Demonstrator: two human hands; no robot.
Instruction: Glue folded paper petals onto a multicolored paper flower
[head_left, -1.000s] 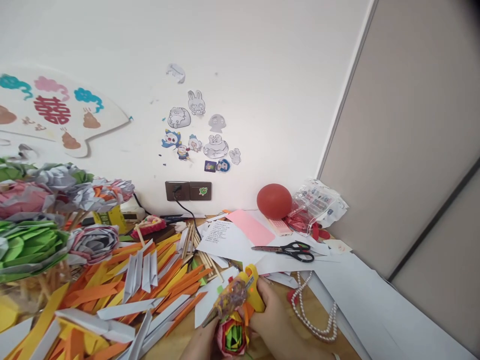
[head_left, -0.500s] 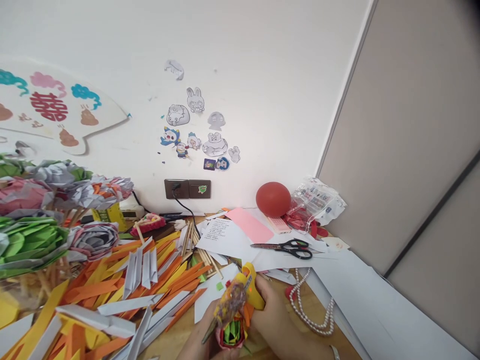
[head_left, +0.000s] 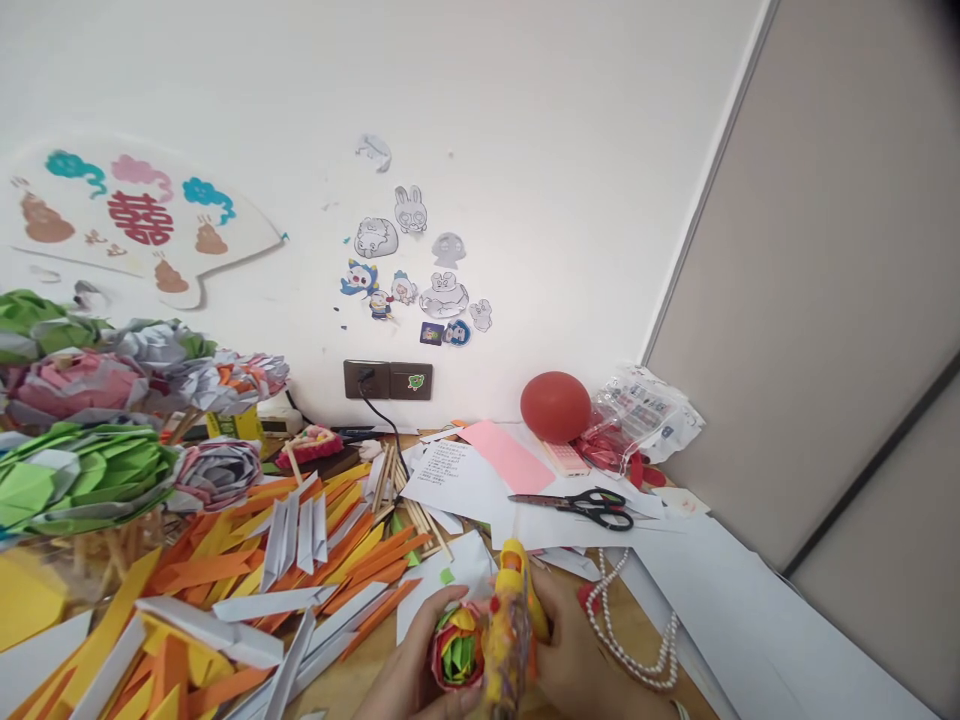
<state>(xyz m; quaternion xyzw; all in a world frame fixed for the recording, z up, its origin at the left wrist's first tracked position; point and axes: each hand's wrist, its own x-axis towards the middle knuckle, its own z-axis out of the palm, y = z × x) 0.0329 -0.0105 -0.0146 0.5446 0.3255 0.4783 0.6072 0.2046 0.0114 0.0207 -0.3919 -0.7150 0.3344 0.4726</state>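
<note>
Low at the front of the desk, my left hand [head_left: 411,655] is closed round a small paper flower [head_left: 459,655] with a green centre and yellow and red outer petals. Right beside it, my right hand [head_left: 566,645] grips a yellow hot glue gun [head_left: 508,615] crusted with dried glue. The gun's nozzle points down toward me, past the flower's right side, and its tip is out of frame. Part of the flower's right edge is hidden behind the gun. Folded orange, yellow and white paper strips [head_left: 352,575] lie left of my hands.
Finished paper flowers [head_left: 82,475] on sticks crowd the left side. Black-handled scissors [head_left: 592,505] rest on white paper in front of me. A red balloon [head_left: 556,407] and a plastic bag [head_left: 649,415] sit by the wall. A bead string [head_left: 637,665] lies right of my hand.
The glue gun has swung from lying across above the flower to its right side, its nozzle now lower. The flower shows more fully in my left hand. My view has shifted slightly left.
</note>
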